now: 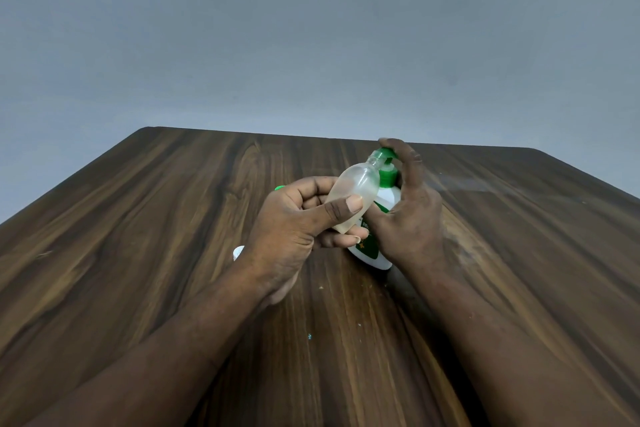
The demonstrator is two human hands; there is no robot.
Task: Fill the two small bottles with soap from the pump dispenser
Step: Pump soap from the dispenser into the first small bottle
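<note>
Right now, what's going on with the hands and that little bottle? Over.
Left hand holds small bottle, mouth at spout. Right hand grips soap dispenser, finger on pump. Nothing blocking.

One small bottle (353, 184), one pump dispenser (386, 180), two hands (294, 225) (405, 215), one white cap (238, 252)

Nothing fancy: left hand (287, 229) and right hand (412, 218) bare, forearms (166, 340) bare too, nails (355, 203) short and plain.

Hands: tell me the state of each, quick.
Left hand: holds the bottle, mouth up at the pump.
Right hand: grips the dispenser, a finger atop the pump.
</note>
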